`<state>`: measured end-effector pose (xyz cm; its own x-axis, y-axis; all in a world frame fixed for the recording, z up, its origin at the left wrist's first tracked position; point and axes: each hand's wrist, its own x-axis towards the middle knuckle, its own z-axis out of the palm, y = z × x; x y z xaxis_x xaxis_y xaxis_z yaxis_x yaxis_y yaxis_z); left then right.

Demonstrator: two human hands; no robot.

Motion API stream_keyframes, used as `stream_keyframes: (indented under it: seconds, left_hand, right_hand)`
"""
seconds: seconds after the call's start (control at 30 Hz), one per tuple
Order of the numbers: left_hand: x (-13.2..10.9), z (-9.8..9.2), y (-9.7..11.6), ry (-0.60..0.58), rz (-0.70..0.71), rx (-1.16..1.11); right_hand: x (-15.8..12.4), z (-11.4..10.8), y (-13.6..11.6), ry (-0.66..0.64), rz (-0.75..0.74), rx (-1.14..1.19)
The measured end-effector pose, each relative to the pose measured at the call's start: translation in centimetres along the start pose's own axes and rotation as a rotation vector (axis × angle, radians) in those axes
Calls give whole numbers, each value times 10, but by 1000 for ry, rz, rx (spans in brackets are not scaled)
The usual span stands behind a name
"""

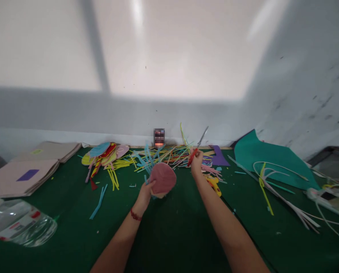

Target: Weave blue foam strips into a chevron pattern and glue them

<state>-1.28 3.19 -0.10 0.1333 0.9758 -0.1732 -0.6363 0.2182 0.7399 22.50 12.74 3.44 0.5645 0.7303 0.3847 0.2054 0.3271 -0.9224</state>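
Observation:
My left hand (145, 192) grips the edge of a rounded pink disc (164, 177), thumb on its face. Light blue strips (148, 159) fan out at the disc's upper left; whether they are joined to it I cannot tell. My right hand (197, 161) is closed around the red handles of a pair of scissors (202, 137), whose metal blades point up and away to the right. The two hands are apart. Behind them spreads a heap of thin coloured strips (169, 153) in yellow, orange, pink and blue. A yellow tool (214, 184), perhaps a glue gun, lies beside my right forearm.
Cardboard sheets (44, 167) and a clear plastic bottle (21, 223) lie left. Coloured paper shapes (103, 153) sit back left. On the right are a green sheet (271, 159), a purple piece (219, 156) and a white power strip (325, 197) with cables. A wall (169, 117) borders the table.

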Motion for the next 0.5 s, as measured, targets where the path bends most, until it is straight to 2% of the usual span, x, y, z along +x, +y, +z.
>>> stream_keyframes:
  seconds: [0.17, 0.33, 0.4, 0.5]
  left_hand:
    - [9, -10, 33, 211, 236, -160]
    - [19, -22, 48, 430, 242, -279]
    - [21, -24, 47, 442, 239, -300]
    - [22, -24, 45, 376, 241, -303]
  right_hand:
    - [-42, 13, 23, -304, 118, -239]
    - [-62, 45, 40, -449, 179, -405]
    - [-61, 64, 43, -484, 189, -430]
    - [-57, 91, 43, -510, 191, -429]
